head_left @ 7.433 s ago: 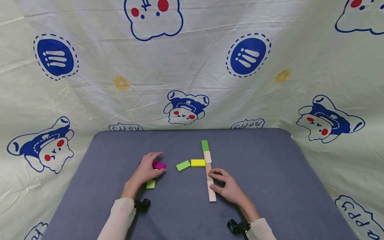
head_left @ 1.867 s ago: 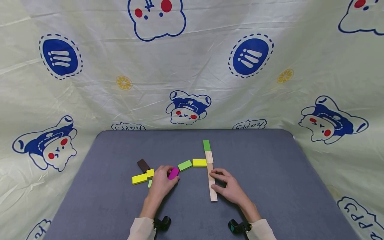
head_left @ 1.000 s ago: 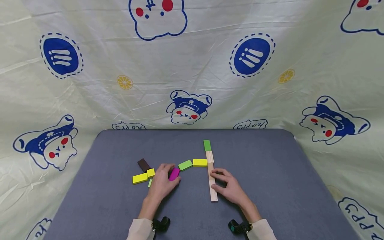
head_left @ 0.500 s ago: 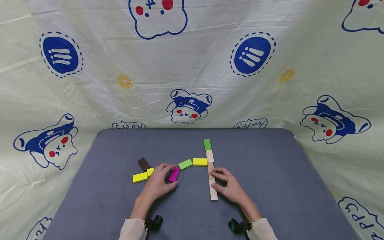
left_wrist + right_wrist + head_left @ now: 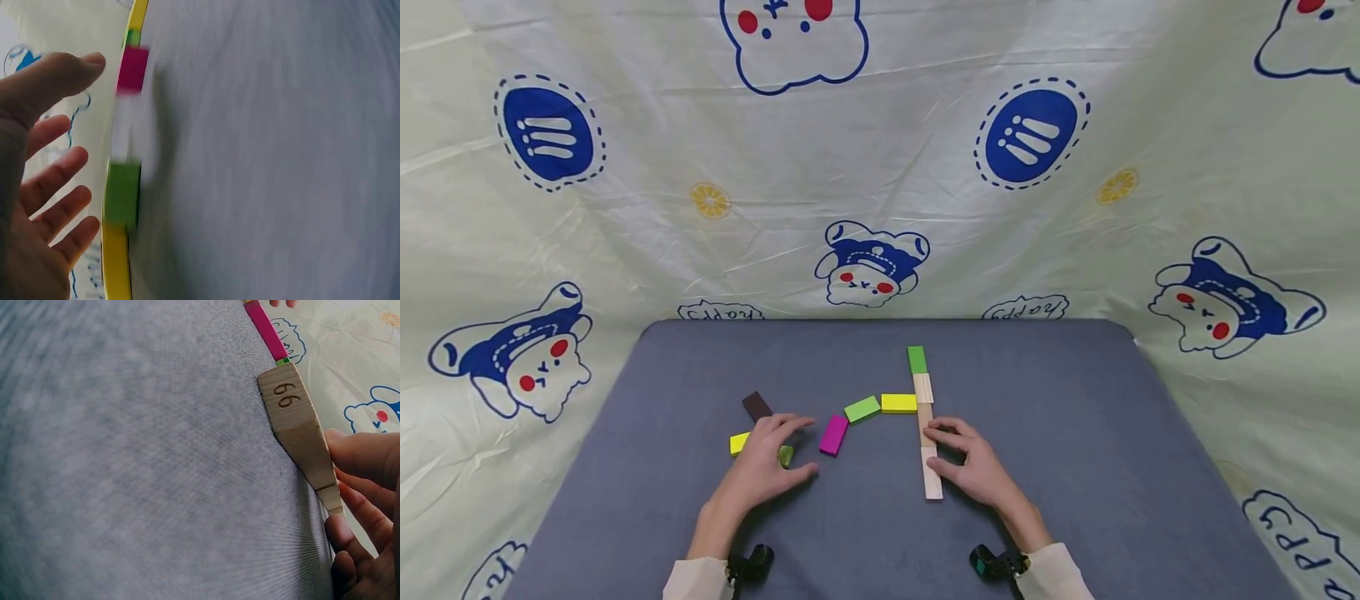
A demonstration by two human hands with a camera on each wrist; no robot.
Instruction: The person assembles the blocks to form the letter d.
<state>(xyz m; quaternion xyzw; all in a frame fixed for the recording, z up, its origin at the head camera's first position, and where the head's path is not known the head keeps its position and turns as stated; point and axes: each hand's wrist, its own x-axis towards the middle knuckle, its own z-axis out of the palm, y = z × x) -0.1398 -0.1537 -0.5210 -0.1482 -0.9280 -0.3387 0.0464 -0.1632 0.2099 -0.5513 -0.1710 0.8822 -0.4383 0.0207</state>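
Two hands, head view: both over a grey-blue tabletop (image 5: 1075,467) where blocks lie.
Left hand (image 5: 752,471): fingers and thumb spread, a light-green block (image 5: 786,456) showing between thumb and forefinger; contact cannot be told.
Partly covered by it: a yellow block (image 5: 739,443) and a dark brown block (image 5: 757,406).
Angled run: a magenta block (image 5: 833,436), a second light-green block (image 5: 862,409) and a second yellow block (image 5: 898,403), the last meeting the straight row.
Straight row: a green block (image 5: 917,360) at the far end, then three plain wooden blocks (image 5: 932,475) toward the person.
Right hand (image 5: 973,467): thumb and forefinger bent slightly, held apart, their tips at the row's right side.
Backdrop: cartoon-print curtain (image 5: 910,133).
Left wrist view: all fingers apart; light-green block beside yellow, magenta farther along.
Right wrist view: thumb against the nearest plain block, its end marked with digits resembling 66; other fingertips farther along the row.
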